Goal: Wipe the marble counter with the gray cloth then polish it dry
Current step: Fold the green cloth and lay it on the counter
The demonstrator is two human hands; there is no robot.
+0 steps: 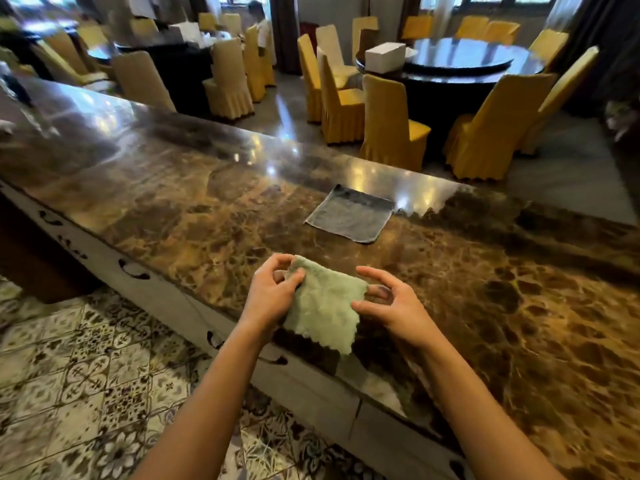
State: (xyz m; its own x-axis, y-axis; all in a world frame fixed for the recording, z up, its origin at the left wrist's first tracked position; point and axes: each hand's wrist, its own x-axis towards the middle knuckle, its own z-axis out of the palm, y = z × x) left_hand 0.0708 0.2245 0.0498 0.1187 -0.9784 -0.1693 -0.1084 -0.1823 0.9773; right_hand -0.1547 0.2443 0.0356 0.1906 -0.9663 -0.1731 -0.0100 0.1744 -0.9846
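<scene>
Holding green cloth (323,303) — both hands, left hand (273,292), right hand (394,303)

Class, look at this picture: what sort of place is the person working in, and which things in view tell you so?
Probably a restaurant banquet hall: a large round dining table ringed by yellow-covered chairs, seen across a long polished marble counter.

No text, label, brand, number or sign can be read anywhere here

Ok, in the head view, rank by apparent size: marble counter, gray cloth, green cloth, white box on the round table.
1. marble counter
2-3. gray cloth and green cloth: look alike; the green one is nearer and partly covered by the hands
4. white box, though far from the camera
</scene>
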